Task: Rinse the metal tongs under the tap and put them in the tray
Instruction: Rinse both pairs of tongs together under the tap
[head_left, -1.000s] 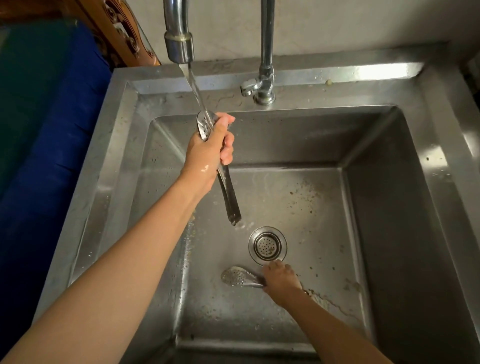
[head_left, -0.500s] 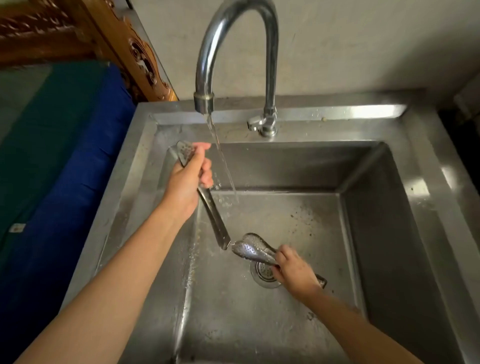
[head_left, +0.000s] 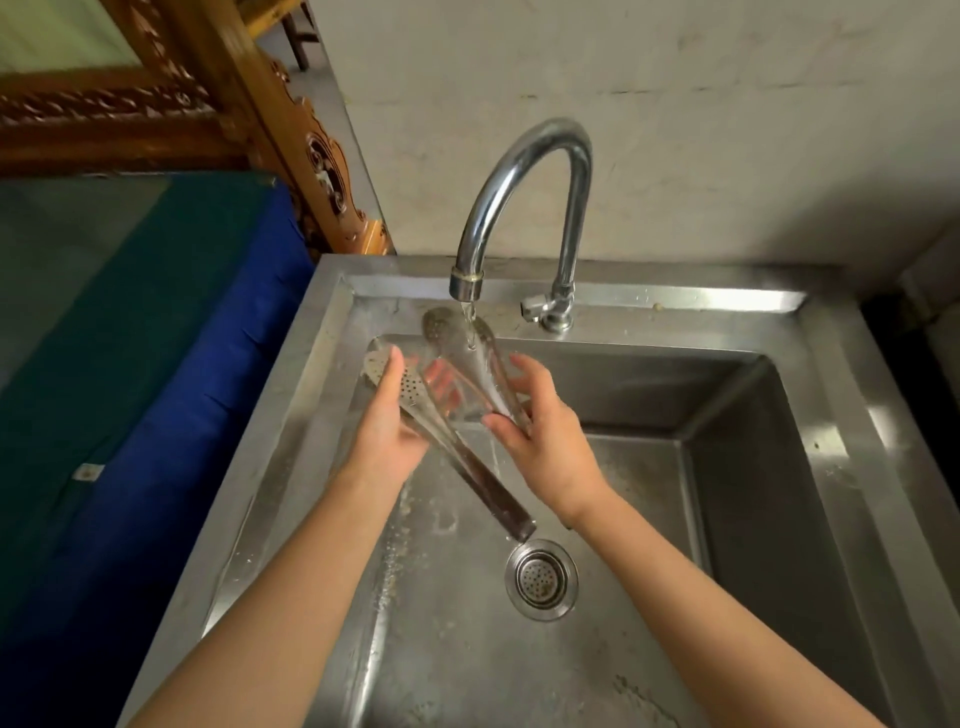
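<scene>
Two pairs of metal tongs with perforated spoon heads are over the steel sink (head_left: 831, 467). My left hand (head_left: 384, 436) holds one pair (head_left: 415, 410) slanting, its head up left of the water stream and its joined end down near the drain. My right hand (head_left: 545, 441) grips the second pair (head_left: 483, 374), blurred by motion, with its two heads right under the running tap (head_left: 524, 166). Water (head_left: 470, 325) falls onto that pair. No tray is in view.
The round drain strainer (head_left: 542, 579) sits in the sink floor, which is wet and speckled. A blue and green cloth-covered surface (head_left: 156, 364) borders the sink on the left, with carved wooden furniture (head_left: 291, 130) behind it. A plain wall stands behind the tap.
My right hand picked up the second tongs from the sink floor and raised them into the stream. My left hand shifted its tongs a little left, out of the water.
</scene>
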